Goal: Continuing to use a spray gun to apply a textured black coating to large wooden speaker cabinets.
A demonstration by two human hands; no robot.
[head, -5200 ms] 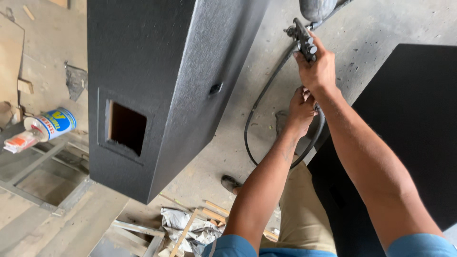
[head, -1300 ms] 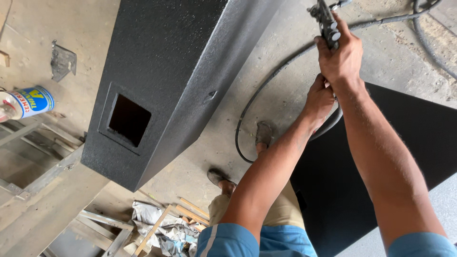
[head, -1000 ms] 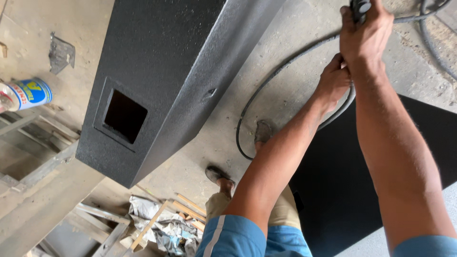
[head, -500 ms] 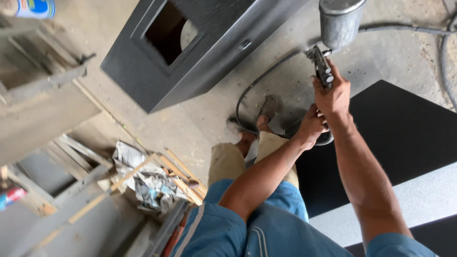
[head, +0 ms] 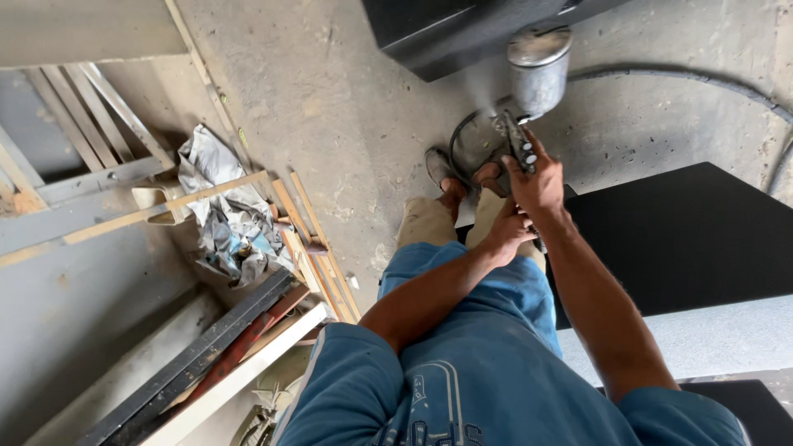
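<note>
— So, what did the right hand (head: 541, 183) have?
— It was wrapped tight on a spray gun (head: 519, 142), metal cup (head: 538, 68) up, just below the black cabinet (head: 462, 33).
— And the left hand (head: 508, 234)?
— Curled closed on the air hose (head: 661, 78) under the gun, above the concrete floor (head: 347, 124).

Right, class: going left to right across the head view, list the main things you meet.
Wooden frame → crumpled sheet → loose wood strips → left hand → spray gun in the right hand → black panel.
</note>
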